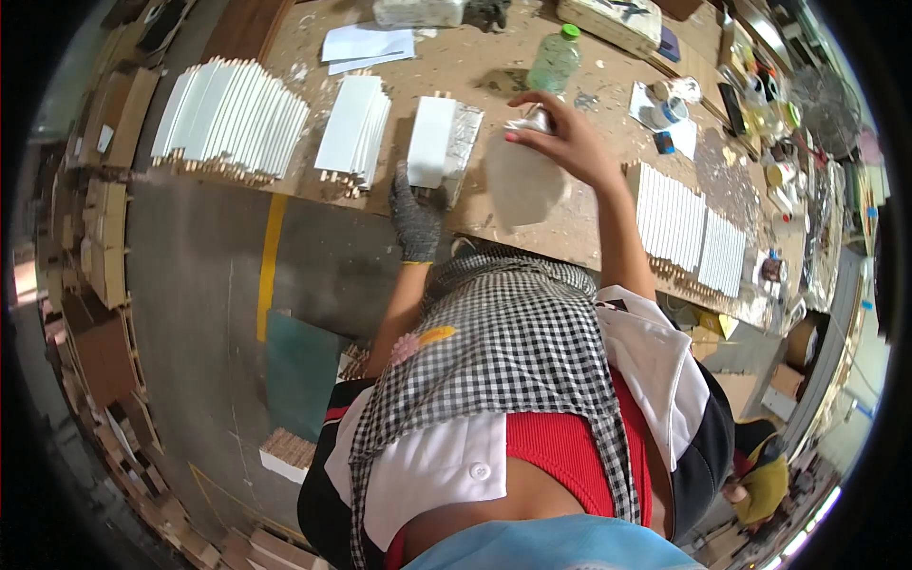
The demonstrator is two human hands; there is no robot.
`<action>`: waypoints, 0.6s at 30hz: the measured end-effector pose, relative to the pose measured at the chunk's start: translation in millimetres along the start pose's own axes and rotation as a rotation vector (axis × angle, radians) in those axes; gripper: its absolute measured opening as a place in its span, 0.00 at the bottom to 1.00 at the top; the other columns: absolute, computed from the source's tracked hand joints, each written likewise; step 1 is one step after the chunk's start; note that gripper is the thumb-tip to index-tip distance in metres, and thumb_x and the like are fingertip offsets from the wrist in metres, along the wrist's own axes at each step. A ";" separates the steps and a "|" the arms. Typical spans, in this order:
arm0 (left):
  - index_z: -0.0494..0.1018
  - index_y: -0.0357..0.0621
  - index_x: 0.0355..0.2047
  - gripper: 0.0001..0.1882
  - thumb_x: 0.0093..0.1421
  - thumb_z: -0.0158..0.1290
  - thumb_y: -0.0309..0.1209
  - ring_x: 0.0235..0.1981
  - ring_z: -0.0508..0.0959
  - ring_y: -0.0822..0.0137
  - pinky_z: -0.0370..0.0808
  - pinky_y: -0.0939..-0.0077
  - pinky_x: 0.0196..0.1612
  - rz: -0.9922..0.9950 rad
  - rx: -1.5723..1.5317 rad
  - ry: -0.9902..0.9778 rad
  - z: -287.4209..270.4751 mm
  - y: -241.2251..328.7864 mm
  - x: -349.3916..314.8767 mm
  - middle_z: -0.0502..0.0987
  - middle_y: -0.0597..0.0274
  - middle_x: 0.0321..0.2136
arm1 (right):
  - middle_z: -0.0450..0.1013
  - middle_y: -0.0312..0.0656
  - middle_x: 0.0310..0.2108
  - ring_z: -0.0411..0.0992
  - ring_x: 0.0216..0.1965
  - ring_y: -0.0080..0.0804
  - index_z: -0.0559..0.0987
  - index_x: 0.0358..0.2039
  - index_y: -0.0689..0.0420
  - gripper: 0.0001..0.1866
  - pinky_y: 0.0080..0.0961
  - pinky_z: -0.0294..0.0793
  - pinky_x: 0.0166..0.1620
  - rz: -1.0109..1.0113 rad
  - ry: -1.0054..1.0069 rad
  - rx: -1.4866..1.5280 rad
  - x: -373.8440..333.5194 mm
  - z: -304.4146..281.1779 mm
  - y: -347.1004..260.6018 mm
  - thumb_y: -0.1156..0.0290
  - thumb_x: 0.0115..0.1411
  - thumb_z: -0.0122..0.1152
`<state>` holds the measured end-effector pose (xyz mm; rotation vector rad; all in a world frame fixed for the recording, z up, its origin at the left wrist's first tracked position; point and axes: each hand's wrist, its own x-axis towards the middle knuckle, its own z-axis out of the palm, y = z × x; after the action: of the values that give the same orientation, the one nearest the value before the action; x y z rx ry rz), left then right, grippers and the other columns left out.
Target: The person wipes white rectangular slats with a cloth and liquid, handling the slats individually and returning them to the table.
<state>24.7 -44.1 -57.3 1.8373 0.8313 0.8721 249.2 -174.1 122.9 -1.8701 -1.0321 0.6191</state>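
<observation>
My left hand (pixel 415 220), in a dark grey knitted glove with a yellow cuff, grips the near end of a white board (pixel 432 142) at the table edge. Short wooden pegs show at that board's far end, and a scuffed whitish block lies against its right side. My bare right hand (pixel 567 138) is raised over the table, fingers curled round the top of a whitish, translucent, bottle-shaped thing (pixel 527 185). Motion smears it, so its exact kind is unclear. Beyond that hand stands a clear greenish bottle (pixel 554 63) with a green cap.
Stacks of white pegged boards stand left (pixel 228 119), mid-left (pixel 353 128) and right (pixel 689 228) on the worn brown table (pixel 494 85). White papers (pixel 369 45) lie behind. Cups and jars (pixel 673 103) crowd the right side. Another person (pixel 763 480) is at the lower right.
</observation>
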 end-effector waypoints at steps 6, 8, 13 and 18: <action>0.55 0.40 0.70 0.25 0.76 0.37 0.34 0.60 0.71 0.61 0.72 0.64 0.63 -0.399 -0.772 -0.049 -3.9 -21.9 2.3 0.66 0.51 0.63 | 0.76 0.49 0.53 0.73 0.56 0.44 0.76 0.57 0.55 0.23 0.42 0.70 0.60 -0.524 -0.216 -0.355 19.5 151.3 39.9 0.58 0.65 0.63; 0.55 0.40 0.70 0.25 0.76 0.37 0.34 0.60 0.71 0.61 0.74 0.65 0.60 -0.274 -0.737 -0.047 2.3 -61.7 -11.9 0.66 0.51 0.63 | 0.67 0.49 0.66 0.59 0.70 0.43 0.70 0.66 0.54 0.28 0.49 0.49 0.73 -0.695 -0.335 -0.358 13.6 176.0 70.3 0.54 0.70 0.53; 0.54 0.33 0.70 0.52 0.52 0.69 0.40 0.57 0.75 0.52 0.74 0.62 0.58 -0.143 0.029 0.047 -7.7 10.5 9.4 0.71 0.43 0.60 | 0.64 0.49 0.68 0.59 0.70 0.47 0.68 0.67 0.54 0.26 0.46 0.52 0.72 -0.455 -0.014 -0.600 97.7 149.6 106.3 0.60 0.71 0.50; 0.53 0.32 0.71 0.52 0.51 0.70 0.34 0.54 0.77 0.52 0.75 0.62 0.57 -0.128 0.049 0.053 -11.5 -1.8 6.7 0.75 0.41 0.55 | 0.60 0.48 0.71 0.57 0.72 0.45 0.66 0.70 0.43 0.27 0.46 0.55 0.72 -0.682 -0.232 -0.620 49.5 142.6 103.2 0.60 0.71 0.51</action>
<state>18.3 -32.9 -53.7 1.7882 1.0006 0.8283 211.0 -93.5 -36.7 -1.7798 -2.0681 0.1016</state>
